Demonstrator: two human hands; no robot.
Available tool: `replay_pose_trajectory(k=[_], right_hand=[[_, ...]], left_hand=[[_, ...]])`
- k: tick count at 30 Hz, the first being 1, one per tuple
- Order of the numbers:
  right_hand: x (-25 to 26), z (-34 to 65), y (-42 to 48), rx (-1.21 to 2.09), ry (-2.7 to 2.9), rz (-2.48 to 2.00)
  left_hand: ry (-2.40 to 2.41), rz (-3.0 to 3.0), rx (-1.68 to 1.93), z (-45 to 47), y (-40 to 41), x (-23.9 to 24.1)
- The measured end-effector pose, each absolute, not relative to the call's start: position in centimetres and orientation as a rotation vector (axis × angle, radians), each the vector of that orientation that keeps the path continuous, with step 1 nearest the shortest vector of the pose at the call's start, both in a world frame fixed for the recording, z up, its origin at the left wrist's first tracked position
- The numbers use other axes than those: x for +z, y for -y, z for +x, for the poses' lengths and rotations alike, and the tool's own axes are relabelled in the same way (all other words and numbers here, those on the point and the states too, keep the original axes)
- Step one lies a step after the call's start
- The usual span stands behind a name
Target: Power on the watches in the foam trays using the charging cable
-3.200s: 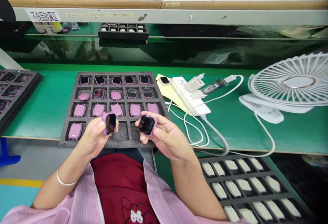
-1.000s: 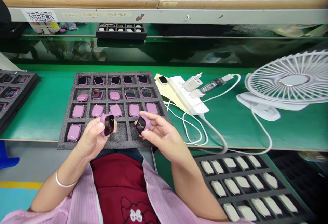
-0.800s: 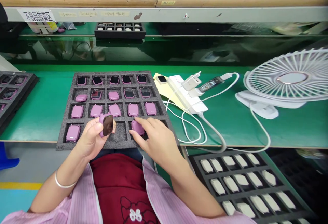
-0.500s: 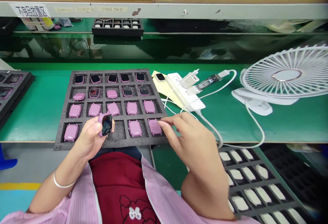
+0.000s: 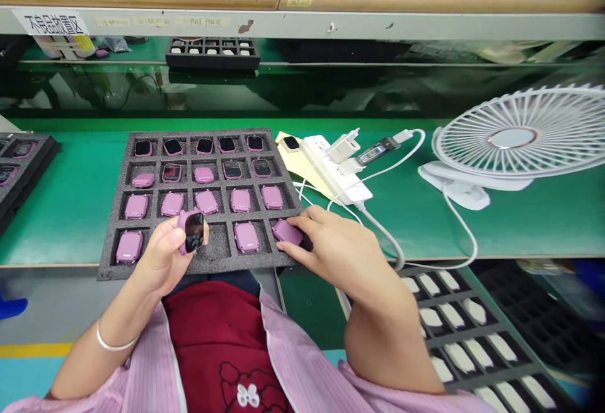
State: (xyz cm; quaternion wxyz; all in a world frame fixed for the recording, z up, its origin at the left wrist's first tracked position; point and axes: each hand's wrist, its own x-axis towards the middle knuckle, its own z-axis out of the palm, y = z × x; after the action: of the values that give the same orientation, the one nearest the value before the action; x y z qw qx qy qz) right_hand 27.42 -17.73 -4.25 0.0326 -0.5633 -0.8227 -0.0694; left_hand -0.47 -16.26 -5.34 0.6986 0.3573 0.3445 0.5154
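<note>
My left hand [image 5: 165, 246] is closed around a purple smartwatch case [image 5: 193, 231], its dark glossy screen facing right, above the front of a black foam tray [image 5: 111, 236]. My right hand [image 5: 331, 243] has thumb and fingers around another purple watch case [image 5: 287, 231] in the front right compartment; that case sits tilted in its slot. Beside it, one more purple case [image 5: 246, 236] lies back side up. The tray's two rear rows hold mostly cases with dark screens showing, while the third row's cases lie back side up. One front compartment [image 5: 217, 241] is bare foam.
A white power strip [image 5: 335, 170] with chargers and cables stands right of the tray, near a watch [image 5: 290, 143] on yellow paper. Further right is a white fan [image 5: 513, 139]. Trays of white pieces [image 5: 460, 357] sit low at right; another foam tray [image 5: 28, 161] lies left.
My right hand has moved slightly left and closed on the front right watch case, which has turned from flat to tilted. My left hand still holds its watch case.
</note>
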Motion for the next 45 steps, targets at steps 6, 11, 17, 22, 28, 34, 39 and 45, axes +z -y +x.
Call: replay_pose_trajectory(k=[6, 11, 17, 22, 28, 34, 39, 45], right_hand=[[-4.1, 27.8, 17.5, 0.168, 2.281, -1.576], [-4.7, 26.4, 17.4, 1.037, 1.488, -1.101], [-5.6, 24.4, 16.5, 1.486, 0.968, -0.735], [-5.5, 24.6, 16.1, 1.521, 0.944, -0.731], [-5.5, 24.7, 16.0, 1.524, 0.926, -0.657], [-6.0, 24.9, 16.1, 1.494, 0.916, -0.614], [-6.4, 24.9, 16.4, 1.504, 0.924, -0.629], [-6.2, 24.9, 16.5, 1.515, 0.939, -0.678]], left_hand=[[-0.776, 0.794, 1.147, -0.5, 16.3, -5.3], [-0.748, 0.782, 1.135, -0.4, 16.2, -5.3], [-0.726, 0.766, 1.135, -0.4, 16.1, -5.3], [-0.749, 0.757, 1.131, -0.3, 16.1, -5.3], [-0.772, 0.756, 1.12, -0.3, 16.1, -5.2], [-0.754, 0.755, 1.132, -0.4, 16.1, -5.3], [-0.739, 0.768, 1.135, -0.4, 16.1, -5.3], [-0.738, 0.787, 1.129, -0.4, 16.1, -5.3]])
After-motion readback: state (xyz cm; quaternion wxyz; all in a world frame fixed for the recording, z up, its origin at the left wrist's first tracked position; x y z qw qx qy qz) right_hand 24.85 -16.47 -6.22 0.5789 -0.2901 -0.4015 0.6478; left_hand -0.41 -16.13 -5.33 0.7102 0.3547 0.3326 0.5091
